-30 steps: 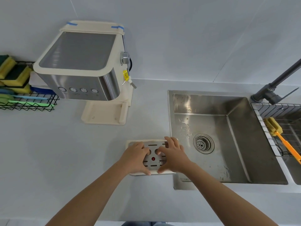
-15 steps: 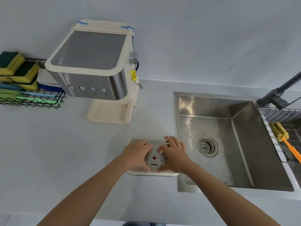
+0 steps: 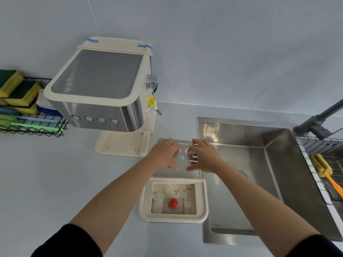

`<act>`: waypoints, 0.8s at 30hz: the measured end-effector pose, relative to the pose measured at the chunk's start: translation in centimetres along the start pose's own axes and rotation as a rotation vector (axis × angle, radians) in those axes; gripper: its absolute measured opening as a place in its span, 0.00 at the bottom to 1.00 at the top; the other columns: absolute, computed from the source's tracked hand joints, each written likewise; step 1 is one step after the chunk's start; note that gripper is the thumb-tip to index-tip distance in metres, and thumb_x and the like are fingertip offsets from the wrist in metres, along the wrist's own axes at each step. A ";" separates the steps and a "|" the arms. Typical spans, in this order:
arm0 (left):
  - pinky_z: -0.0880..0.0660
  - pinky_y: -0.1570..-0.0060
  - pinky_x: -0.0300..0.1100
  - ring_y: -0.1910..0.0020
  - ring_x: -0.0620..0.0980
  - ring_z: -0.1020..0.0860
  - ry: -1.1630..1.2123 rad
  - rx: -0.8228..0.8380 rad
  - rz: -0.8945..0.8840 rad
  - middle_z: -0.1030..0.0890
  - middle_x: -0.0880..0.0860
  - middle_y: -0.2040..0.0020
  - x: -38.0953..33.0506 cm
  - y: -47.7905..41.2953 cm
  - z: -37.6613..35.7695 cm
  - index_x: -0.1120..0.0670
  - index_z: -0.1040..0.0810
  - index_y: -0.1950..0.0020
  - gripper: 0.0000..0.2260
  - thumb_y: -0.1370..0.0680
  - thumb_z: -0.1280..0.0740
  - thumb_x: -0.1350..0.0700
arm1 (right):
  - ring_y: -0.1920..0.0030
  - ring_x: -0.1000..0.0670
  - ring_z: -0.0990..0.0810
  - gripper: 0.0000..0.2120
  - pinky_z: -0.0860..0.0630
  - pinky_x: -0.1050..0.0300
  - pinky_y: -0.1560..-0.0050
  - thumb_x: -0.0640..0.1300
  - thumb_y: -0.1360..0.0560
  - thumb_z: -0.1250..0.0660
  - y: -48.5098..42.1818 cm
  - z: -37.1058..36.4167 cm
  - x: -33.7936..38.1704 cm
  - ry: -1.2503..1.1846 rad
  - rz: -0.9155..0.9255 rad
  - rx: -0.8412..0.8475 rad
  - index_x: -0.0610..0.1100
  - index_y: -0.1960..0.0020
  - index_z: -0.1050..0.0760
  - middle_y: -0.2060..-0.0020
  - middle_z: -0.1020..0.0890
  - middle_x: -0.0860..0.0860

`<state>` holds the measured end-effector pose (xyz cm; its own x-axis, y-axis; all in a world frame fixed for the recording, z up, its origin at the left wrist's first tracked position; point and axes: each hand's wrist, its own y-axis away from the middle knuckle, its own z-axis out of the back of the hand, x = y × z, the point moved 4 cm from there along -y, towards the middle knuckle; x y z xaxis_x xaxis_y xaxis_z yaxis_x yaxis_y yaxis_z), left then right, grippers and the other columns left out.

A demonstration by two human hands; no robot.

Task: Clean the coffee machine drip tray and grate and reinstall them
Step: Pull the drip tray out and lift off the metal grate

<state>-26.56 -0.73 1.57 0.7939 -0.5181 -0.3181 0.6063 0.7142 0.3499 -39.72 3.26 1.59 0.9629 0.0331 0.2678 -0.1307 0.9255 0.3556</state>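
**Grate lifted clear of the tray**

Both hands, left (image 3: pixel 163 154) and right (image 3: pixel 205 157), grip the metal grate (image 3: pixel 182 158) above the counter (image 3: pixel 55 182), between machine (image 3: pixel 100 89) and sink (image 3: pixel 259 173). The tray (image 3: pixel 201 201) sits nearer, holding dark specks and a red float (image 3: pixel 173 203). A basket (image 3: pixel 33 127) left holds sponges (image 3: pixel 18 91)

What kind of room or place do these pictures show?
Most likely a kitchen counter at home or in a test kitchen. A steel sink with a faucet, a coffee machine and a wire rack of sponges stand along a plain wall.
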 end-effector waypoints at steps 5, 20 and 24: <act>0.32 0.47 0.44 0.40 0.55 0.33 0.047 0.048 0.031 0.29 0.55 0.43 1.0 -2.2 -2.2 0.55 0.28 0.43 0.22 0.33 0.28 0.47 | 0.25 0.47 0.49 0.28 0.46 0.46 0.27 0.56 0.35 0.28 -2.1 -1.8 -1.6 0.005 -0.002 0.066 0.48 0.38 0.29 0.26 0.43 0.48; 0.31 0.39 0.48 0.35 0.53 0.34 0.124 0.061 0.035 0.31 0.54 0.36 2.2 -1.3 -4.4 0.52 0.30 0.35 0.22 0.27 0.34 0.46 | 0.24 0.47 0.57 0.35 0.57 0.48 0.26 0.55 0.28 0.35 -1.2 -4.3 -2.7 -0.039 -0.019 0.142 0.50 0.27 0.45 0.24 0.53 0.48; 0.33 0.38 0.46 0.35 0.53 0.31 0.275 -0.074 0.124 0.28 0.54 0.35 3.7 2.1 -3.4 0.54 0.32 0.33 0.21 0.24 0.37 0.51 | 0.25 0.47 0.53 0.34 0.51 0.48 0.27 0.53 0.25 0.38 1.1 -2.9 -2.9 -0.308 -0.161 -0.027 0.49 0.25 0.50 0.24 0.52 0.48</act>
<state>-22.48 0.43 -1.86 0.8134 -0.2851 -0.5070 0.4922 0.8018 0.3388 -42.00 5.32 -1.43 0.8539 -0.2256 0.4690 0.0275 0.9195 0.3921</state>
